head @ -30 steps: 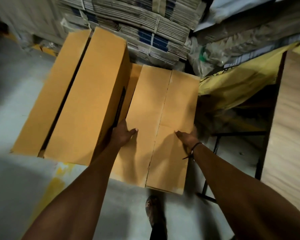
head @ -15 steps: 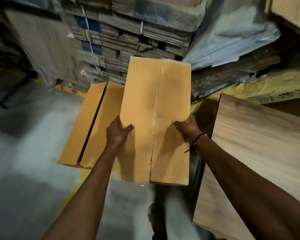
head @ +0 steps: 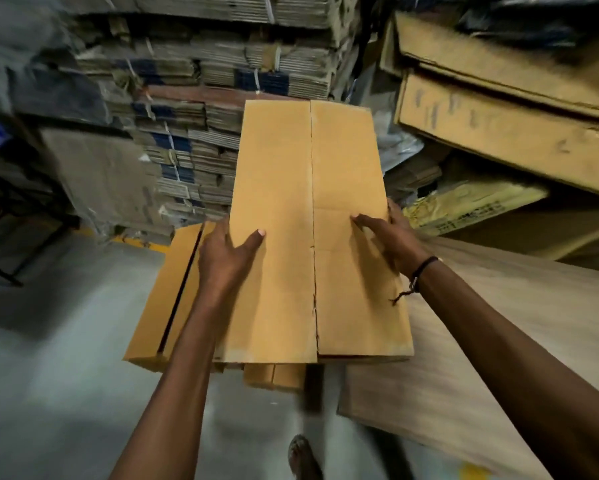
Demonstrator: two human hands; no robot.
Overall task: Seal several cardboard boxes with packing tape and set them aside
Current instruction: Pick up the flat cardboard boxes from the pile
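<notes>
I hold a long tan cardboard box (head: 291, 209) up in front of me, its two top flaps meeting in an untaped middle seam. My left hand (head: 227, 256) grips its left edge with the thumb on top. My right hand (head: 390, 237) grips the right edge, fingers lying over the flap. Below and to the left, a second tan box (head: 168, 299) rests on the floor with a dark gap between its flaps. No tape is in view.
A wooden tabletop (head: 492, 341) lies at the right, its edge near the held box. Tall stacks of flattened cartons (head: 201, 98) stand behind. Big worn cartons (head: 499, 109) pile up at the upper right. Grey floor (head: 59, 375) spreads to the left. My foot (head: 303, 457) shows below.
I have lifted the box off the floor beside the other box and swung it up and to the right, toward the wooden table; both hands kept their grip.
</notes>
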